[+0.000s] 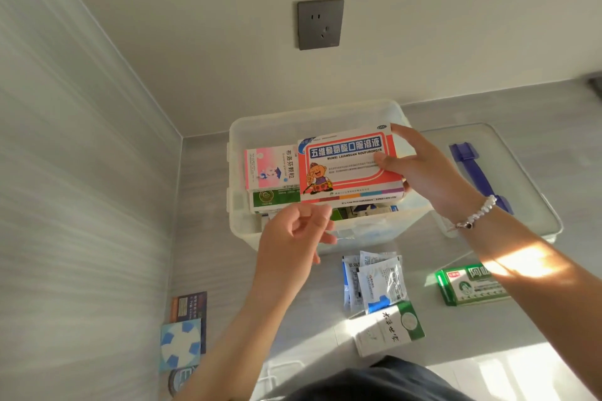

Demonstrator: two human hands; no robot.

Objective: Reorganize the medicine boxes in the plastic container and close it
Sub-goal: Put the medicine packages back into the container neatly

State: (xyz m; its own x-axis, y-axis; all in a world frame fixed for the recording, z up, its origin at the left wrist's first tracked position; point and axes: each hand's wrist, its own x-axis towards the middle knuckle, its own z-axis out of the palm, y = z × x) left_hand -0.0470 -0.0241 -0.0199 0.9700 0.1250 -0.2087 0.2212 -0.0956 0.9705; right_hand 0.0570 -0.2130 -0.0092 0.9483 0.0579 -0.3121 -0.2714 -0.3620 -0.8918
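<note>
Clear plastic container [404, 225] sits open on the grey surface against the far wall, below a wall socket [320, 23]. Right hand [426, 172] grips the red-and-white medicine box [348, 166] at its right end — thumb pressed on the printed top face, fingers wrapped behind the far right edge and underneath; the box is held flat-ish above the container's opening, tilted slightly toward the camera. A beaded bracelet [477, 213] is on that wrist. Left hand [293, 234] hovers just near of the box's near-left corner, fingers loosely curled, holding nothing; whether its fingertips touch the box edge cannot be told. Inside the container, on the left, a pink box [268, 168] lies beside a green-and-white box [275, 198], both partly under the held box. The container's lid [508, 153], with its blue handle [472, 166], lies to the right of the container. On the surface nearer the camera — a pile of foil sachets [378, 280], a white-and-green packet [391, 329], a green box [469, 285] at right, and blue-patterned packets [180, 343] at near left.
</note>
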